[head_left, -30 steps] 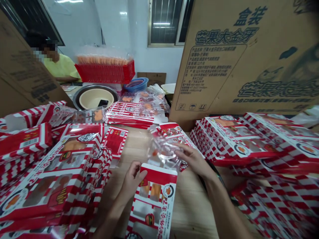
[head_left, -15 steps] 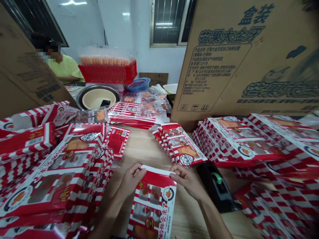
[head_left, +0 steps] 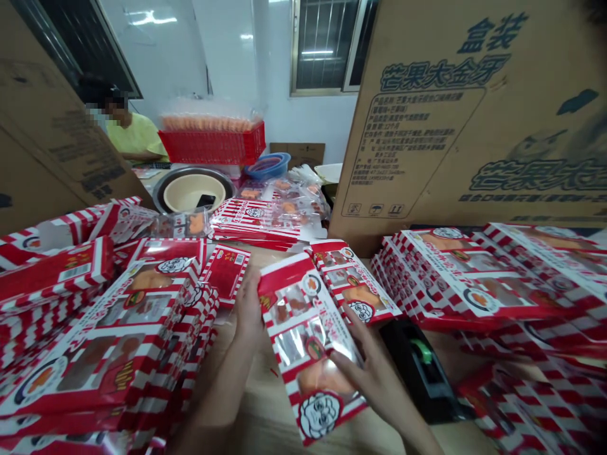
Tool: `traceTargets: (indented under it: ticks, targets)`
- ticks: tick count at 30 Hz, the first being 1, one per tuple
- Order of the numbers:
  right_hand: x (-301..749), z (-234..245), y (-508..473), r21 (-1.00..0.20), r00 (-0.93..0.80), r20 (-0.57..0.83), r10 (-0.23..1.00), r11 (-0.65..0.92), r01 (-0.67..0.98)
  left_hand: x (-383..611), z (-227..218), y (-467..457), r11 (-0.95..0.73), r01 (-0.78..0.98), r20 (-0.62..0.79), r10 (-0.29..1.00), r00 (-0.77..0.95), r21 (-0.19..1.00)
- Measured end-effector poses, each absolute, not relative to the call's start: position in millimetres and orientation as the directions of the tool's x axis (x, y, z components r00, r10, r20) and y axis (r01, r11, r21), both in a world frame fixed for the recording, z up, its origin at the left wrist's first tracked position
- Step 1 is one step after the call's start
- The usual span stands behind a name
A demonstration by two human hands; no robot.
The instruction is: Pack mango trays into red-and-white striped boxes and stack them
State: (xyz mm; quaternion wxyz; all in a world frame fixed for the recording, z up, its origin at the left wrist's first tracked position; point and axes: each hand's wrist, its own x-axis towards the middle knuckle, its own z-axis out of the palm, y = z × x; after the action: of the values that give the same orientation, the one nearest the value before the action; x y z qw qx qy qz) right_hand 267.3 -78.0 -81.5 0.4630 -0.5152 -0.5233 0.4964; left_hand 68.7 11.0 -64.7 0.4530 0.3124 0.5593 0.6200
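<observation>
Red-white box (head_left: 310,344) tilted between left grip (head_left: 248,303) and right grip (head_left: 372,366)

We saw a pale wooden table (head_left: 265,414) bearing stacked red-and-white boxes (head_left: 137,309) on our left, a smaller pile (head_left: 353,281) past the middle, a black tape dispenser (head_left: 429,379) just beside that, more stacks (head_left: 474,272) rightward and striped cartons (head_left: 239,213) lying flat farther back.

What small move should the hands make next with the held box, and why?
Probably lay the box on the small stack just beyond: the left hand and right hand hold its sides, and its window front faces up, as on the stack.
</observation>
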Motion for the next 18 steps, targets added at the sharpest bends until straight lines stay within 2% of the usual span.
traceTargets:
  ticks: [3,5,8,10,12,14,16,18]
  targets:
    - [292,-62,-52,-0.943,0.004,0.056,0.998,0.052,0.328,71,-56,48,0.021,0.038,-0.006,0.928,-0.373,0.999]
    - [315,-53,-25,-0.889,0.028,0.119,0.993,0.094,0.447,64,-58,70,0.061,0.222,0.030,0.923,-0.384,0.973]
    - [347,-49,12,-0.726,0.083,0.207,0.975,0.097,0.681,42,-79,90,0.230,0.443,0.018,0.872,-0.489,0.866]
    - [358,-50,25,-0.625,0.126,0.281,0.951,0.081,0.777,29,-99,92,0.354,0.530,-0.011,0.839,-0.544,0.771]
    - [355,-52,27,-0.589,0.165,0.354,0.921,0.082,0.804,23,-119,84,0.420,0.606,-0.034,0.839,-0.543,0.676]
    - [337,-56,18,-0.578,0.143,0.446,0.884,0.162,0.800,27,-133,73,0.419,0.688,-0.046,0.871,-0.490,0.593]
    - [308,-65,4,-0.553,0.026,0.528,0.849,0.321,0.769,37,-139,62,0.372,0.763,-0.067,0.914,-0.400,0.528]
    - [276,-83,-10,-0.528,-0.145,0.531,0.835,0.459,0.715,46,-137,56,0.307,0.817,-0.099,0.949,-0.298,0.488]
